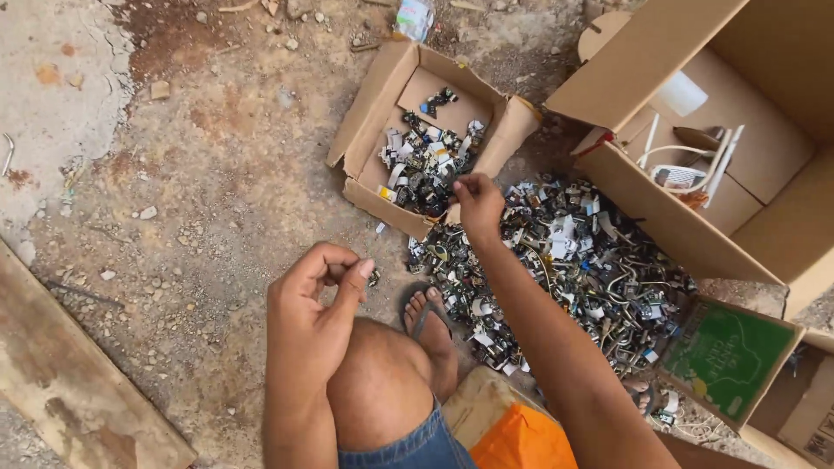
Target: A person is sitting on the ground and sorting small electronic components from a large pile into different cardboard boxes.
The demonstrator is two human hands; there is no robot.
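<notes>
My right hand (477, 202) reaches out over the near edge of a small open cardboard box (368, 120), fingers closed around something small that I cannot make out. The box holds a heap of small black, white and metal scrap parts (423, 161). A larger pile of the same scrap parts and wires (573, 265) lies on the ground to the right of my arm. My left hand (314, 300) hovers above my bent knee, thumb and fingers pinched together on a tiny dark piece. My sandalled foot (428, 323) rests at the pile's edge.
A big open cardboard box (686, 227) with white cables and plastic bits stands at the right. A green-faced carton (728, 358) lies at lower right. A wooden plank (69, 382) crosses the lower left. Bare gravelly ground spreads to the left.
</notes>
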